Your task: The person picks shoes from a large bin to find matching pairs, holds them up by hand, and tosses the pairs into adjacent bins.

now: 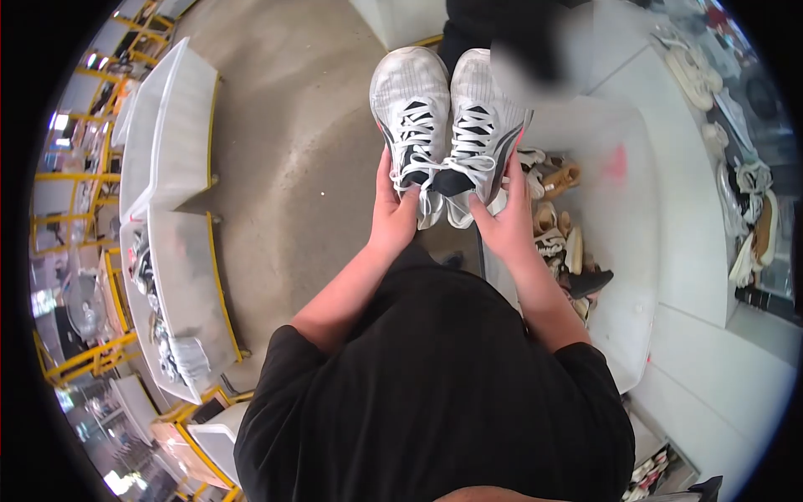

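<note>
A pair of white running shoes with dark side stripes is held up side by side in front of me, toes pointing away. My left hand (395, 213) grips the left sneaker (411, 100) near its heel, thumb at the collar. The right sneaker (474, 125) is in my right hand (506, 213), fingers along its outer side and thumb at the heel. White laces are tied on both, and their ends hang loosely between the shoes. A blurred patch hides part of the right shoe's toe.
A white bin (623, 251) with several loose shoes (560, 180) stands to my right. Beyond it, more shoes (690, 75) lie on a pale surface (694, 251). White wheeled bins (180, 125) with yellow frames line the left. A person in dark clothing (468, 25) stands ahead.
</note>
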The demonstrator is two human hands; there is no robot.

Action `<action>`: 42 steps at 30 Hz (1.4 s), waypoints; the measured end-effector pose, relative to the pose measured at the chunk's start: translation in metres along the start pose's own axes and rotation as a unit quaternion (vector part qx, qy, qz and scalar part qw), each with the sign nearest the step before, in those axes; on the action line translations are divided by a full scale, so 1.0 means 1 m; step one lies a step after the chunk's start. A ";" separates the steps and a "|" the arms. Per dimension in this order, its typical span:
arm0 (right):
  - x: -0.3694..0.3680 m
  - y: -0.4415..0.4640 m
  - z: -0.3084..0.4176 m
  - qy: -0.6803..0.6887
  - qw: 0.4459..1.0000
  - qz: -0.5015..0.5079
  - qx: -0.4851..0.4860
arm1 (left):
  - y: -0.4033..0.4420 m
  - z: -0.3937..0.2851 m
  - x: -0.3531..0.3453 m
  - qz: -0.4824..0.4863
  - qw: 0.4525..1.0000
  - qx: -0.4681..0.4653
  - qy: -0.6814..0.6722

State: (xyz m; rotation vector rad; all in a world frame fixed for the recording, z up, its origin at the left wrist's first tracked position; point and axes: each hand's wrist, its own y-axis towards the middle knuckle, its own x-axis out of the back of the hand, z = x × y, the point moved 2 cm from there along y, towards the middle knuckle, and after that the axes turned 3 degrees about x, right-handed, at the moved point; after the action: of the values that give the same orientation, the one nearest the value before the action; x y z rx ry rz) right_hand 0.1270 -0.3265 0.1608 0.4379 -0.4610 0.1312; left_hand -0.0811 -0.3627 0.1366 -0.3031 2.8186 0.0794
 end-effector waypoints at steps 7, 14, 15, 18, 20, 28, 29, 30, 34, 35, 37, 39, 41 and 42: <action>-0.010 0.012 -0.002 0.017 0.999 0.043 0.029 | -0.010 -0.009 0.007 -0.070 0.990 -0.048 0.116; -0.027 0.022 -0.011 0.025 0.998 0.050 0.042 | -0.010 0.000 0.014 -0.072 0.979 -0.089 0.171; -0.025 0.022 -0.011 0.012 0.998 0.049 0.045 | -0.009 -0.001 0.013 -0.053 0.975 -0.092 0.194; -0.015 0.023 -0.017 -0.037 0.994 0.056 0.084 | -0.004 0.002 -0.010 -0.079 0.973 -0.069 0.204; -0.001 0.025 -0.015 -0.045 0.989 0.055 0.132 | -0.001 0.006 -0.025 -0.118 0.958 -0.086 0.247; 0.041 0.036 -0.036 0.009 0.964 0.145 0.224 | 0.000 0.054 -0.050 -0.115 0.991 -0.008 0.075; 0.047 0.034 -0.035 0.018 0.960 0.154 0.232 | -0.006 0.064 -0.053 -0.126 0.989 -0.012 0.072; 0.050 0.033 -0.039 0.021 0.957 0.164 0.238 | -0.015 0.082 -0.053 -0.145 0.989 0.013 -0.002; 0.054 0.031 -0.041 0.071 0.940 0.215 0.255 | -0.046 0.111 -0.053 -0.178 0.967 0.087 -0.161; 0.049 0.035 -0.039 0.088 0.935 0.233 0.254 | -0.048 0.111 -0.049 -0.192 0.951 0.129 -0.206; 0.046 0.042 -0.041 0.109 0.924 0.260 0.257 | -0.050 0.117 -0.047 -0.214 0.928 0.166 -0.254; 0.032 0.050 -0.040 0.088 0.917 0.296 0.252 | -0.052 0.128 -0.027 -0.218 0.918 0.173 -0.283; 0.006 0.055 -0.040 0.080 0.911 0.319 0.250 | -0.050 0.148 0.009 -0.228 0.883 0.217 -0.348; 0.001 0.055 -0.047 0.082 0.904 0.340 0.246 | -0.049 0.166 0.018 -0.234 0.882 0.208 -0.353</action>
State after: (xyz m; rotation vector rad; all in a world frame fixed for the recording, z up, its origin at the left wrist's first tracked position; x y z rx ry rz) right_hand 0.1347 -0.2560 0.1444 0.7406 -0.3950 0.9725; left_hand -0.0392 -0.3999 -0.0278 -0.6785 1.9109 -0.4284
